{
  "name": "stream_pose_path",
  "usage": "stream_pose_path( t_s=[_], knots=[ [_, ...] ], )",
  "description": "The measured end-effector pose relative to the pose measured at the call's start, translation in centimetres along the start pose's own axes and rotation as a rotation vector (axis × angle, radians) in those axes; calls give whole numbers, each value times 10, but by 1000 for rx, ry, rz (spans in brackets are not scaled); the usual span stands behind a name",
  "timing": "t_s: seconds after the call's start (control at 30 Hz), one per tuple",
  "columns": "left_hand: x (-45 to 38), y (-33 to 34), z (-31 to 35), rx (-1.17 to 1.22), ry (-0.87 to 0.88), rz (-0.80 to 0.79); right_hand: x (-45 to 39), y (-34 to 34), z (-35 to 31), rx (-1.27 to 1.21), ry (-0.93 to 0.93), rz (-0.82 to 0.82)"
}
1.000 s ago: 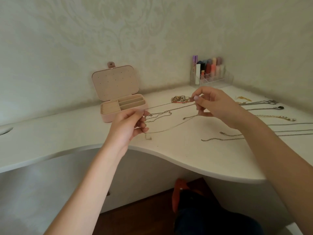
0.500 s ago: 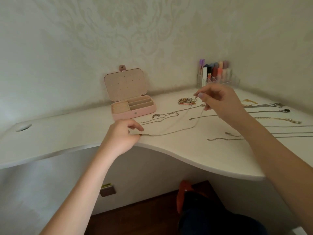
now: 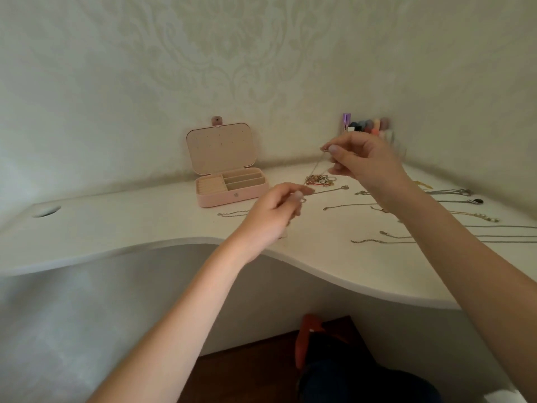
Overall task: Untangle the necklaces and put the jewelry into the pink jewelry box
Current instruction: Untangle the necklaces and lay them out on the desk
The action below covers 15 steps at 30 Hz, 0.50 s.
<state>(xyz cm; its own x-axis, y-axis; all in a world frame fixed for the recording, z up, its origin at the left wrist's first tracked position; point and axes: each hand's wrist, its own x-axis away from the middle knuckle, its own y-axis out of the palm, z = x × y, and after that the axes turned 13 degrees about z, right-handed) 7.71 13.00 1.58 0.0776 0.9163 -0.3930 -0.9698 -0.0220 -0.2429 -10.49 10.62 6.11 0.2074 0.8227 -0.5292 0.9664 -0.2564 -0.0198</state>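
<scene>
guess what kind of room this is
Probably a bedroom vanity or dressing corner: a white desk against patterned wallpaper, an open pink jewelry box, and a clear organizer of cosmetics at the back.

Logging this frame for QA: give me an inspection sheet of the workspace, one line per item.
Surface: white desk with a curved front edge and a round hole at far left.
Job's things: pink jewelry box open, lid upright, compartments look empty; thin chain stretched between both hands; tangled jewelry pile behind it; several necklaces laid out at right.
Clutter: clear organizer of cosmetics in the corner.
Grippers: left hand pinches the chain's lower end; right hand pinches its upper end, raised above the desk.
Cables: nothing seen.
Surroundings: pale patterned wallpaper, dark wood floor, red object below the desk.
</scene>
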Motion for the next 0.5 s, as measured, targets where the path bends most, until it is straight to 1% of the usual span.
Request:
stream_pose_path(
  t_s=[0.07, 0.17, 0.3, 0.5],
  knots=[
    [0, -19, -7, -61, -12, 3, 0, -14, 14, 92, 61, 68],
    [0, -40, -16, -188, -30, 20, 6, -25, 33, 234, 121, 27],
    [-3, -58, -32, -439, 37, 28, 15, -25, 50, 412, 137, 16],
    [-8, -73, -50, -591, 119, 81, 20, -27, 63, 570, 123, -1]
  ],
)
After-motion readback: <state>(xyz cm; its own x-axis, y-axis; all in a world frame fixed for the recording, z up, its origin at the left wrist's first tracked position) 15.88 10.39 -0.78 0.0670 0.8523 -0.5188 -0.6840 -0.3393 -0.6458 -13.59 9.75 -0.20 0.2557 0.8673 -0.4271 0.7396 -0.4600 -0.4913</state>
